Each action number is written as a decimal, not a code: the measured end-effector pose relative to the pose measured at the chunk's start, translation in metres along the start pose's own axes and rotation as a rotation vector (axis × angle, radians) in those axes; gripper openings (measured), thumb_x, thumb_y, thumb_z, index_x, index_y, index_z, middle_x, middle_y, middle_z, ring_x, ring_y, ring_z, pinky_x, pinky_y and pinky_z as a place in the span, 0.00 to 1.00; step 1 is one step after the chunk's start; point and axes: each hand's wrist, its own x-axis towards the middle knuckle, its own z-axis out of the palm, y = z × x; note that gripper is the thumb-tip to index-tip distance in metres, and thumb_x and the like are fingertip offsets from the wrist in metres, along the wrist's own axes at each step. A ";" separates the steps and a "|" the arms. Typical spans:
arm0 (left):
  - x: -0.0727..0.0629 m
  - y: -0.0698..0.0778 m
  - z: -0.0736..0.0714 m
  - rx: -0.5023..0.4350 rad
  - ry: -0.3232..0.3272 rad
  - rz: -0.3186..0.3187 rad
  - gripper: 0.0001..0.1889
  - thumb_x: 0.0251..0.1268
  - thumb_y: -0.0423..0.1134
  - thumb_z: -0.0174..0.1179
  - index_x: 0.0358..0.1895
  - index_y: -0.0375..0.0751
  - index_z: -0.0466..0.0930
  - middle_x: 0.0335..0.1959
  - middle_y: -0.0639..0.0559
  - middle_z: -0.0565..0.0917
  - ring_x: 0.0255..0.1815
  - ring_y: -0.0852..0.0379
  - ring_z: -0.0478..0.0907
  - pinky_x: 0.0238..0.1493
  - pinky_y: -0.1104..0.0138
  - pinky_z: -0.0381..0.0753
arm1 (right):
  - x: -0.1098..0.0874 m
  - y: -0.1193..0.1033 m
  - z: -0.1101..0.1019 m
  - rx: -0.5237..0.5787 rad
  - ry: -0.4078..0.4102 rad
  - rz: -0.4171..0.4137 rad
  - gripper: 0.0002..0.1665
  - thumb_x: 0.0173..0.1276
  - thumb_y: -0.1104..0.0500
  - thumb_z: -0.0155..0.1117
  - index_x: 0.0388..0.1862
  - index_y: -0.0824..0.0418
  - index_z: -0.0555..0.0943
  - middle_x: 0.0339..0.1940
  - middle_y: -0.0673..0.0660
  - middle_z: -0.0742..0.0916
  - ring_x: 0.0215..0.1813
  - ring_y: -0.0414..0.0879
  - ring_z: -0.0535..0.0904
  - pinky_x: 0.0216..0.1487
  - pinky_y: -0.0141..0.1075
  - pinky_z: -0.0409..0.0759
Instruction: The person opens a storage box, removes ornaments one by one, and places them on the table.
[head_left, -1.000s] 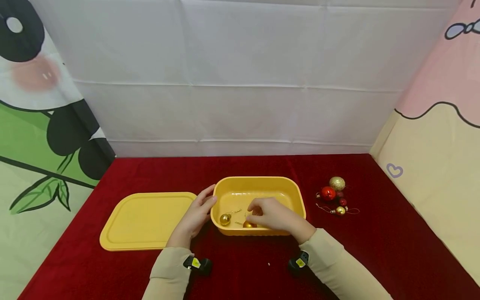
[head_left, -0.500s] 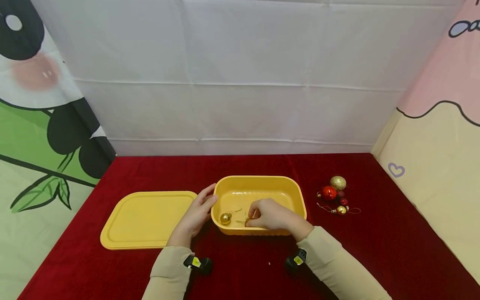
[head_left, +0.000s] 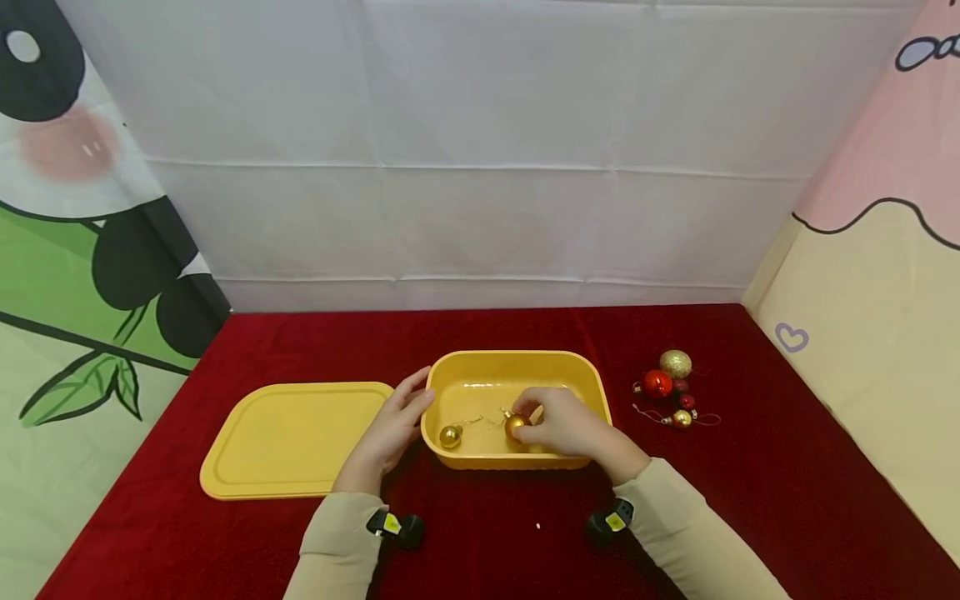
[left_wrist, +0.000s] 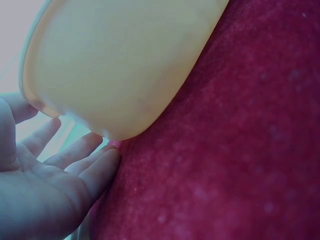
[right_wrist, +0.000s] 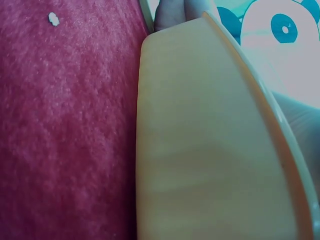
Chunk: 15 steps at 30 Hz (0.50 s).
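A yellow rectangular plastic box (head_left: 517, 360) stands in the middle of the red cloth. My left hand (head_left: 392, 429) touches its left end; in the left wrist view the loosely extended fingers (left_wrist: 75, 150) lie against the outer wall and rim. Inside the box, my right hand (head_left: 562, 423) pinches a gold Christmas ball (head_left: 515, 427) between thumb and fingers. A smaller gold Christmas ball (head_left: 451, 437) with a thin hanging loop lies in the box's left front corner. The right wrist view shows mostly the box's front wall (right_wrist: 210, 140), which hides most of the right hand.
A yellow lid (head_left: 292, 437) lies flat left of the box. To the right is a loose cluster of ornaments: a glittery gold ball (head_left: 676, 364), a shiny red ball (head_left: 657, 384), a small gold ball (head_left: 682, 418) and dark red ones (head_left: 686, 401). A white speck (head_left: 537, 526) lies in front.
My right hand has shifted right inside the box, carrying the gold Christmas ball, which was partly hidden near the front wall before. My left hand stays in place on the box's left end.
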 end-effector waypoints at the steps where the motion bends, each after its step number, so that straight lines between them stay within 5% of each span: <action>1: 0.000 0.000 0.000 0.003 0.002 0.000 0.25 0.76 0.44 0.44 0.73 0.56 0.53 0.69 0.41 0.64 0.66 0.44 0.67 0.57 0.57 0.75 | -0.001 0.001 -0.001 0.011 0.006 -0.009 0.11 0.55 0.59 0.69 0.38 0.60 0.83 0.32 0.50 0.85 0.27 0.38 0.74 0.31 0.28 0.73; 15: 0.000 -0.001 0.000 0.003 -0.007 0.003 0.26 0.76 0.44 0.44 0.73 0.56 0.53 0.70 0.41 0.62 0.67 0.44 0.66 0.61 0.54 0.72 | -0.011 0.006 -0.013 0.074 0.069 -0.060 0.20 0.56 0.62 0.66 0.49 0.66 0.81 0.44 0.59 0.82 0.37 0.44 0.81 0.33 0.28 0.77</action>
